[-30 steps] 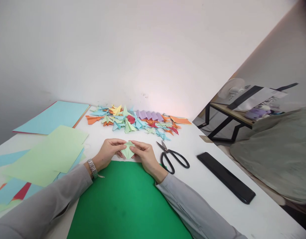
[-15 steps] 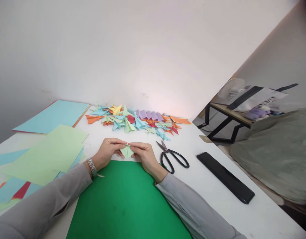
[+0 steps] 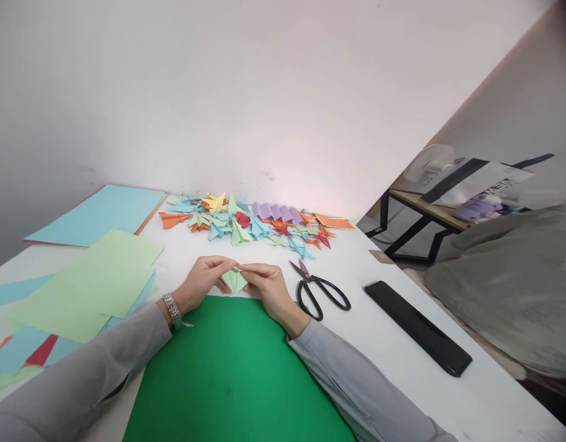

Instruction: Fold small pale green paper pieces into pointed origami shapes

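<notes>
A small light-green folded paper piece (image 3: 234,280) is pinched between both my hands just past the far edge of a dark green sheet (image 3: 232,374) on the white table (image 3: 393,362). My left hand (image 3: 202,281), with a metal watch on its wrist, grips the piece's left side with closed fingers. My right hand (image 3: 267,285) grips its right side, fingertips meeting the left hand's at the top fold.
A pile of folded paper shapes (image 3: 246,224) in several colours lies beyond my hands. Black scissors (image 3: 317,290) rest to the right, then a long black case (image 3: 416,328). Light-green sheets (image 3: 89,282) and a blue stack (image 3: 99,215) lie left. A grey cloth (image 3: 508,282) sits off the table's right.
The fingers have pressed the green piece narrower and a little lower toward the table. Hands stay in the same spot.
</notes>
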